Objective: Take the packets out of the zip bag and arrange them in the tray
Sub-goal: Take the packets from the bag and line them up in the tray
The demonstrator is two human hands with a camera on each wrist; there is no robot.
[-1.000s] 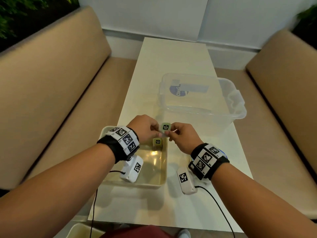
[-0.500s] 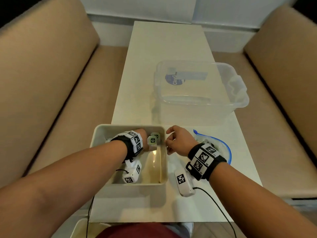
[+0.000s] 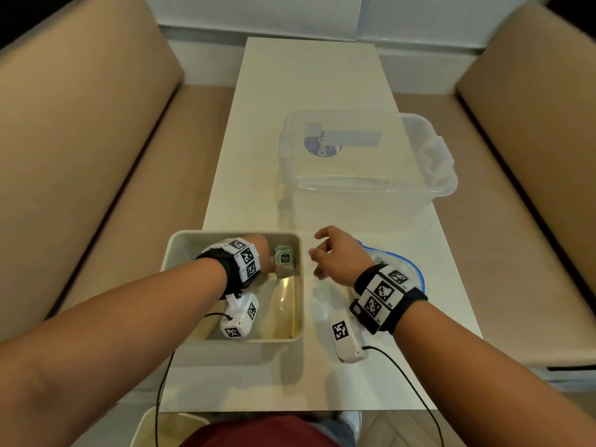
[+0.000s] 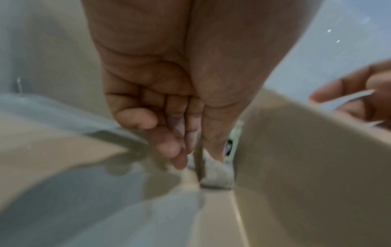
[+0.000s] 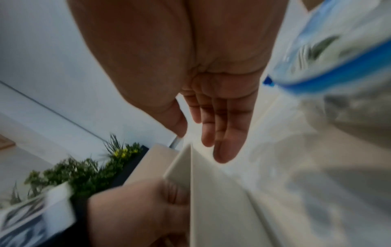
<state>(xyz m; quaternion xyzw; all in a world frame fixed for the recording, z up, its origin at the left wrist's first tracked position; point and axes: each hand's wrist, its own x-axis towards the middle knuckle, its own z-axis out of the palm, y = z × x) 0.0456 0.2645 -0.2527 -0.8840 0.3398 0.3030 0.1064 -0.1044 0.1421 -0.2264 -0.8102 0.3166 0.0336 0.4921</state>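
Note:
A cream tray (image 3: 180, 248) sits on the white table's near left. My left hand (image 3: 269, 269) reaches into its far right corner. Thumb and fingers pinch a small pale packet (image 3: 285, 272) low at the tray floor, seen in the left wrist view as a grey-white packet (image 4: 215, 173) under the hand (image 4: 196, 155). Another green packet (image 3: 283, 255) with a dark label leans in that corner. My right hand (image 3: 317, 253) hovers empty just right of the tray, fingers straight (image 5: 224, 147). The zip bag (image 3: 416, 269) with a blue zip lies under my right wrist.
A large clear plastic box (image 3: 371, 188) stands beyond the bag at mid-right of the table. Beige benches flank the table on both sides. A second cream tray (image 3: 151, 427) shows at the bottom edge. Black cables hang from both wrist cameras.
Both hands held a packet above the table a second ago. My left hand has carried it down into the tray's far right corner. My right hand let go and drew back to the right.

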